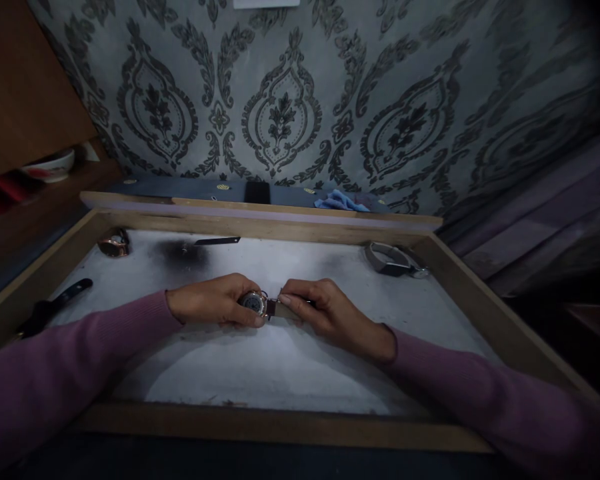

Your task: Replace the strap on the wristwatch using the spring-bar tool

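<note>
My left hand [225,301] is closed around a wristwatch [253,302] with a round metal case and a dark dial, its thumb along the lower edge of the case. A short brown strap [272,308] runs from the case toward the right. My right hand [325,308] pinches the strap's far part between thumb and fingers; the fingers hide its end. Both hands are over the white floor of a shallow wooden tray [260,427], near its middle.
Along the tray's left side lie a rose-gold watch [114,245] and a black-strapped watch [55,303]. A dark flat strip [217,241] lies at the back. More watches [393,259] sit back right. Behind the rim are a blue cloth [341,200] and a black object [257,192].
</note>
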Motion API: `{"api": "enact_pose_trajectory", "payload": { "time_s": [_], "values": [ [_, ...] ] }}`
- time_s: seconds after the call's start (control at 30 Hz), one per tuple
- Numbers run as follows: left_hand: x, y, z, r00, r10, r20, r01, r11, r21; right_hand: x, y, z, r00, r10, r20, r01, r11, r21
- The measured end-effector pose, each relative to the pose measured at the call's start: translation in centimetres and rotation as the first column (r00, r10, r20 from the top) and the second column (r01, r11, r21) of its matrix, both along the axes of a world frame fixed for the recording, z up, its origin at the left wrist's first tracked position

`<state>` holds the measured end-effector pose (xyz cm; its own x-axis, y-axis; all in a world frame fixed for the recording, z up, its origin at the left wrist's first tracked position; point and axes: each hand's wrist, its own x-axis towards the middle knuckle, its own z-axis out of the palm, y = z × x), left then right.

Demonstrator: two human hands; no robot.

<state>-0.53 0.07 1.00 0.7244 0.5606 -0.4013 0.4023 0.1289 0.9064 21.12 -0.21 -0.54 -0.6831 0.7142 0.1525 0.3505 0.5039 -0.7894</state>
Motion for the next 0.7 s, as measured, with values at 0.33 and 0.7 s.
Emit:
{"api": "enact_pose_trajectory", "payload": {
  "time_s": [0.33,0.7],
  "values": [
    [-0.01,0.04,0.12,1.000,-0.001,0.004,0.001,1.000,0.005,-0.08,-0.01,0.10,1.000,-0.004,0.009,0.004,1.000,-0.010],
    [-0.03,0.03,0.04,1.000,0.007,0.005,-0.007,1.000,0.004,-0.02,0.12,-0.16,1.000,-0.012,-0.002,0.012,1.000,-0.006]
  ]
}}
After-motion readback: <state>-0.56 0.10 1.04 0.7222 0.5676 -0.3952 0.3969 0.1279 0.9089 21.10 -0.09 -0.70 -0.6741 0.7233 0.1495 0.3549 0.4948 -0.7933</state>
